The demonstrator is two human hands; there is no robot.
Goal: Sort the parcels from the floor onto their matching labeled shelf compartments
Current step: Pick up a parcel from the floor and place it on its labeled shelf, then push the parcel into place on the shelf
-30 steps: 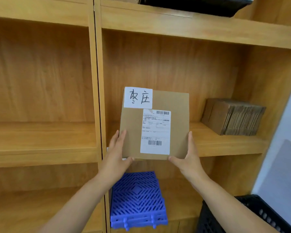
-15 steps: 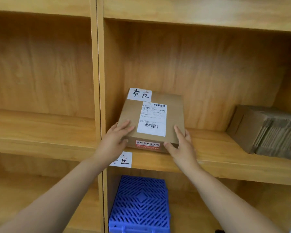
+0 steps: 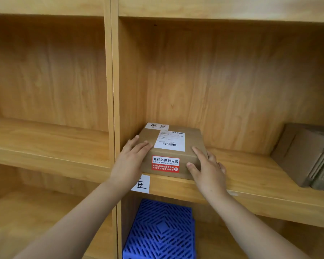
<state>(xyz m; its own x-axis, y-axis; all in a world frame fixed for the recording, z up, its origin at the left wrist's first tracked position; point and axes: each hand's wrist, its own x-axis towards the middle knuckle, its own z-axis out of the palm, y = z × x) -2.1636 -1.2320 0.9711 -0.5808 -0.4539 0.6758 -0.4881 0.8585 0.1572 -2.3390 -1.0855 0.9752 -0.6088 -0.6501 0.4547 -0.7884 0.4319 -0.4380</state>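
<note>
parcel (image 3: 192,139) flat on shelf (image 3: 251,174) between left hand (image 3: 128,161) and right hand (image 3: 208,169), straight fingers (image 3: 199,152) touching its sides

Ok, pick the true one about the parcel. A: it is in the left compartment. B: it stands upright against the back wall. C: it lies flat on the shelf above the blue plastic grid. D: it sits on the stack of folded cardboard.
C: the parcel lies flat, label up, on the shelf, with the blue plastic grid in the compartment directly below.

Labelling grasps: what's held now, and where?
Nothing gripped: the box sits on the shelf; left hand lies flat on its top-left edge, right hand against its right front corner.
</note>
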